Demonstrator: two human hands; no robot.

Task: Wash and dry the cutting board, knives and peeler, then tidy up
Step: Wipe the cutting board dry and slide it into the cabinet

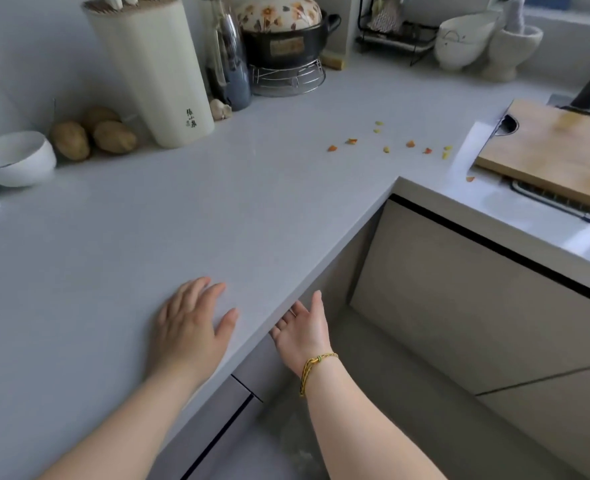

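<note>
Left hand [191, 323]: flat on the bench [113, 237], lower middle of the frame, fingers spread, holding nothing
Right hand [302, 329]: palm up just below the bench edge, fingers relaxed, empty
Cutting board [556, 150]: right edge of the frame, lying flat
Knife block [151, 71]: upper left, white handles sticking out
Scraps [390, 142]: scattered left of the board

Bare forearms, no sleeves, yellow-green braided cord bracelet [316, 370] on right wrist

Cutting board [556, 157] over sink [563, 206], scraps [390, 142] left.
</note>
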